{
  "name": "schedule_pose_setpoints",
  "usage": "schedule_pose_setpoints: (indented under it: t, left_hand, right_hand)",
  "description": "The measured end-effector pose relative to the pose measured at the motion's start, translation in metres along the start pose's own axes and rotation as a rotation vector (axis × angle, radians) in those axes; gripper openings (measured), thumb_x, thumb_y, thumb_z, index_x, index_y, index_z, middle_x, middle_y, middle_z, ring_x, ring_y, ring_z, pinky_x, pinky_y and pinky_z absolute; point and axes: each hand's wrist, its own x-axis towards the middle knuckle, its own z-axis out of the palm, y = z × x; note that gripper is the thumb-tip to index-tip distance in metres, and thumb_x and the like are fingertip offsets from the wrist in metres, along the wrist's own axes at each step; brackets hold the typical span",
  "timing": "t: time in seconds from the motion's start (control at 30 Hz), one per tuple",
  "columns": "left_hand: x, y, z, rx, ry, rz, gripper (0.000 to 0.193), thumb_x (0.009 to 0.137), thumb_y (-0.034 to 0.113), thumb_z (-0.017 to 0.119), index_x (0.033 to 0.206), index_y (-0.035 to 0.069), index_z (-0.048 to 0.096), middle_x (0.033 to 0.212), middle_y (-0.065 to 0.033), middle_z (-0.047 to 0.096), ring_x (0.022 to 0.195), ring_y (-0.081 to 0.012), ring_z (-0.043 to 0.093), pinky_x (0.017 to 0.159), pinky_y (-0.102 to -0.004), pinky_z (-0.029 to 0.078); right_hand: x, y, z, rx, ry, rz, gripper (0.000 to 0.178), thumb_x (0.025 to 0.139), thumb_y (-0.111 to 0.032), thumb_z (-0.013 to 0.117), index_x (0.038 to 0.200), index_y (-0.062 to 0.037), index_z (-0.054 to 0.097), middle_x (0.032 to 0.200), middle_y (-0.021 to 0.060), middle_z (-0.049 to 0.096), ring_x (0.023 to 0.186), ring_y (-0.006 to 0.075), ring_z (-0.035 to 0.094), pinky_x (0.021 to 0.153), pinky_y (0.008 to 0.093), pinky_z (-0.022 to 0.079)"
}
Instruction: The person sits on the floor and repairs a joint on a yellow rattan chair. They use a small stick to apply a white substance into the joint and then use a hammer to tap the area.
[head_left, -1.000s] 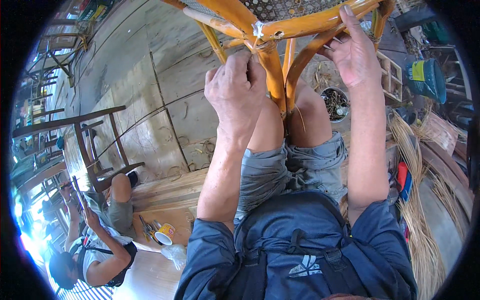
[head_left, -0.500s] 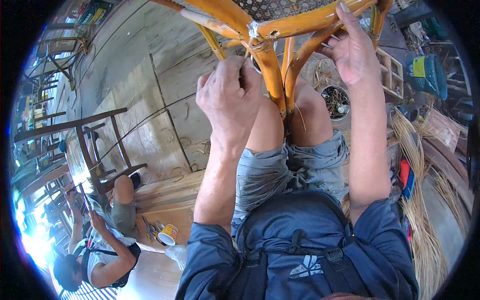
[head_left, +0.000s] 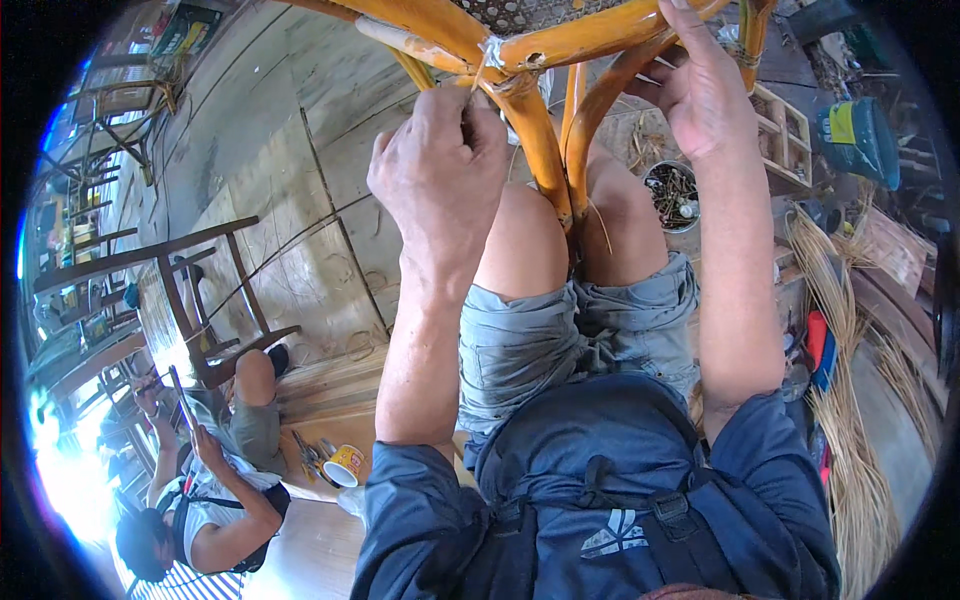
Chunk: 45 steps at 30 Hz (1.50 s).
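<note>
An orange-brown rattan chair frame [head_left: 590, 40] with a woven cane panel [head_left: 535, 12] stands upside-down or tilted in front of me; one of its legs [head_left: 538, 130] comes down between my knees. At the joint with the white patch, a thin cane strip [head_left: 480, 76] runs into the closed fingers of my left hand [head_left: 437, 180]. My right hand [head_left: 705, 105] grips the curved rail on the right, thumb on top and the other fingers bent underneath, partly hidden by the frame.
A round tin of scraps [head_left: 672, 198], a wooden crate [head_left: 783, 140] and a teal bucket [head_left: 858, 142] stand to the right. Long cane strands [head_left: 848, 440] lie by my right arm. At left, a co-worker [head_left: 235, 510] sits beside a dark chair frame [head_left: 165, 270], near a yellow cup [head_left: 344, 465] and pliers [head_left: 312, 462].
My left hand has moved a little left, away from the leg, with the strip stretched from the joint. The right hand keeps its hold on the rail. The chair has shifted slightly upward in view.
</note>
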Motion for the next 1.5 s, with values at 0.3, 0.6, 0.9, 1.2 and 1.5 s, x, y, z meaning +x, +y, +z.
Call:
schedule_pose_setpoints:
  t: [0.3,0.6,0.9,1.2,1.5]
  left_hand:
    - [-0.002,0.006,-0.006,-0.013,-0.05,-0.086,0.007,0.08,0.012,0.065,0.082,0.005,0.065,0.064,-0.0132,0.061,0.057,-0.0263,0.061,0.057,-0.0341,0.049]
    - [-0.003,0.003,-0.007,-0.073,-0.101,-0.12,0.009,0.081,0.011,0.063,0.085,0.003,0.066,0.064,-0.0114,0.061,0.055,-0.015,0.057,0.059,-0.0298,0.048]
    - [0.002,0.009,-0.029,-0.053,-0.122,-0.158,0.008,0.082,0.013,0.063,0.082,0.005,0.064,0.069,-0.0108,0.062,0.063,-0.0239,0.058,0.061,-0.0345,0.047]
    - [0.021,0.009,-0.024,0.096,-0.141,-0.05,0.008,0.082,0.016,0.062,0.079,0.008,0.061,0.064,-0.0099,0.06,0.063,-0.0316,0.06,0.065,-0.0416,0.047]
    - [0.026,0.018,-0.027,0.147,-0.226,0.006,0.01,0.082,0.016,0.061,0.087,0.007,0.064,0.067,-0.0128,0.062,0.065,-0.0299,0.062,0.065,-0.0395,0.048]
  right_hand:
    - [-0.005,-0.001,0.002,0.019,-0.011,-0.032,0.045,0.085,-0.041,0.07,0.113,-0.011,0.053,0.099,0.0051,0.058,0.082,0.0209,0.061,0.066,0.0386,0.054]
    - [-0.012,-0.004,0.009,0.017,0.015,-0.036,0.048,0.082,-0.04,0.073,0.114,-0.0102,0.053,0.098,0.0051,0.058,0.084,0.0212,0.061,0.069,0.039,0.053]
    - [-0.019,-0.011,0.01,-0.03,0.0,-0.035,0.049,0.082,-0.039,0.072,0.115,-0.0077,0.054,0.1,0.0061,0.059,0.085,0.0201,0.061,0.068,0.0367,0.054]
    - [0.001,0.001,0.0,-0.018,-0.011,-0.079,0.053,0.083,-0.04,0.072,0.119,-0.0065,0.054,0.1,0.0063,0.061,0.082,0.019,0.063,0.067,0.0351,0.055]
    - [-0.012,-0.015,0.009,-0.073,0.041,0.051,0.055,0.082,-0.042,0.072,0.12,-0.008,0.051,0.1,0.0062,0.06,0.088,0.0199,0.061,0.072,0.037,0.054]
